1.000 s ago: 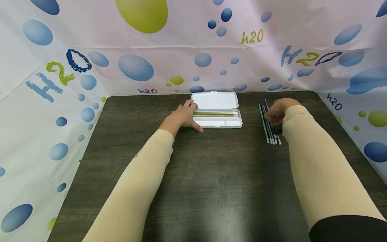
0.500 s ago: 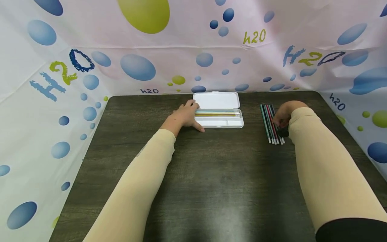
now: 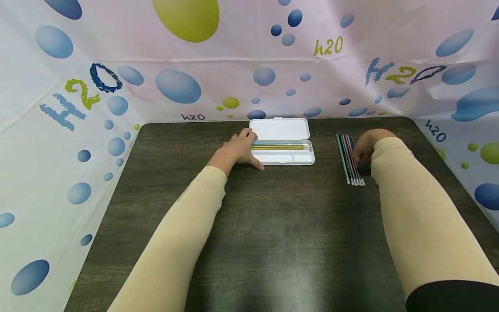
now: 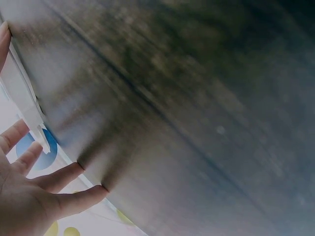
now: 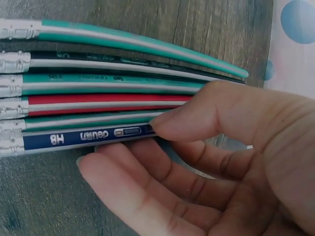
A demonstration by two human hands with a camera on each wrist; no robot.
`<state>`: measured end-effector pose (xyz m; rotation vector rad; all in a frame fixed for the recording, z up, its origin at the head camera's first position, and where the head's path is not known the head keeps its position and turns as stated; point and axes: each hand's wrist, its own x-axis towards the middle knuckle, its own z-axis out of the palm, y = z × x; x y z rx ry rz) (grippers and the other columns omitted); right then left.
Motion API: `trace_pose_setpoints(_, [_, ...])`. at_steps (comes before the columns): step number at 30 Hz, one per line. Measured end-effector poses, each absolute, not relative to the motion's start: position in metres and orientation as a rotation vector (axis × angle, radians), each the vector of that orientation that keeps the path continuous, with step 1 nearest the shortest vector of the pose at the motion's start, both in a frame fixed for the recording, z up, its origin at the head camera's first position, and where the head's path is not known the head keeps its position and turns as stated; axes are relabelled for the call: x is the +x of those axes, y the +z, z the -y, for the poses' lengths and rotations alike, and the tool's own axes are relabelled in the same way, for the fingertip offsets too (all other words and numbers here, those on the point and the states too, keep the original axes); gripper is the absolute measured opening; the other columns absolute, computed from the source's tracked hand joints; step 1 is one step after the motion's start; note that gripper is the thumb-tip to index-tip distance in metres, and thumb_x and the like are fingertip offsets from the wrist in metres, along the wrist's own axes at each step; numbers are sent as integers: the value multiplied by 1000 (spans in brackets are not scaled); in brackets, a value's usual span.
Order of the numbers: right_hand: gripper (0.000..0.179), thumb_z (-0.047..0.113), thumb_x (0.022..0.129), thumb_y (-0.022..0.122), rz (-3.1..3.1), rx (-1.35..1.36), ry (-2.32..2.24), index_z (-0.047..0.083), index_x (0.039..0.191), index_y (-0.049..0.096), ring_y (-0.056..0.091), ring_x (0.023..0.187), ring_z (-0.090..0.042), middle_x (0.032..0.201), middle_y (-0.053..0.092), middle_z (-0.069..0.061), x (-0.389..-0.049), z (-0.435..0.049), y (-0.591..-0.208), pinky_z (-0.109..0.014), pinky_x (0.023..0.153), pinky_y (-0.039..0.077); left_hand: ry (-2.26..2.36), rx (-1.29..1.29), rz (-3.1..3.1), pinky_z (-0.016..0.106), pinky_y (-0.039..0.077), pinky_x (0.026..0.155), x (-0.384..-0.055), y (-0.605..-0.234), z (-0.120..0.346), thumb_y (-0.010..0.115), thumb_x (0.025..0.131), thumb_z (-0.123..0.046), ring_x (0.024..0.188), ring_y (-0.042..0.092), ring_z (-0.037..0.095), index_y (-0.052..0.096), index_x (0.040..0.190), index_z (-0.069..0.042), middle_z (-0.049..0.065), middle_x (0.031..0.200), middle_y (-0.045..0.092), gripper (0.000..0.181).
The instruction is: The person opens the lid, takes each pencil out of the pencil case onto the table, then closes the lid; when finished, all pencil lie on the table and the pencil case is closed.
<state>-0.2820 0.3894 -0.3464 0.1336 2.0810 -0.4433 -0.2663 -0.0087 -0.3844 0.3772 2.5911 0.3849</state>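
Observation:
A white pencil case (image 3: 273, 158) lies with its lid (image 3: 279, 129) raised at the back of the table. Yellow and light-coloured pencils (image 3: 280, 147) lie lengthwise in its far part. My left hand (image 3: 239, 149) rests at the case's left end, fingers spread, thumb by the near edge. To the right of the case, several pencils lie side by side, eraser ends toward me. In the right wrist view they are green, dark and red (image 5: 108, 102), and my right hand (image 5: 221, 152) pinches the outermost navy pencil (image 5: 69, 137) between thumb and fingers.
The dark wooden table (image 3: 280, 225) reaches to a white backdrop (image 3: 226, 52) with blue and green dots along its back and sides. A gap of table separates the case from the loose pencils.
My right hand has shifted slightly right along the pencils, which now lie closer to an even row with the red one showing. The left hand has stayed at the case.

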Motion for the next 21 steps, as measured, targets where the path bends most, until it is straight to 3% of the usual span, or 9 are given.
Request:
trace_pose_setpoints(11, [7, 8, 90, 65, -2110, 160, -422, 5, 91, 71, 62, 91, -23, 99, 69, -10, -291, -395, -354, -35, 78, 51, 390, 379, -2601, 77, 24, 127, -267, -387, 9, 91, 81, -58, 165, 20, 47, 31, 167, -21, 6, 182, 3, 111])
trace_pose_setpoints(18, [20, 10, 93, 64, -2126, 153, -423, -2, 108, 70, 64, 95, -26, 104, 69, -14, -289, -392, -349, -38, 81, 54, 389, 379, -2604, 77, 24, 127, -268, -387, 9, 90, 81, -58, 165, 19, 47, 30, 167, -21, 5, 182, 3, 112])
trace_pose_setpoints(21, [21, 10, 92, 64, -2138, 159, -423, -2, 108, 69, 62, 94, -27, 104, 68, -14, -289, -392, -347, -37, 80, 53, 388, 377, -2606, 77, 24, 127, -268, -387, 9, 91, 81, -58, 165, 19, 47, 30, 167, -21, 5, 182, 3, 112])
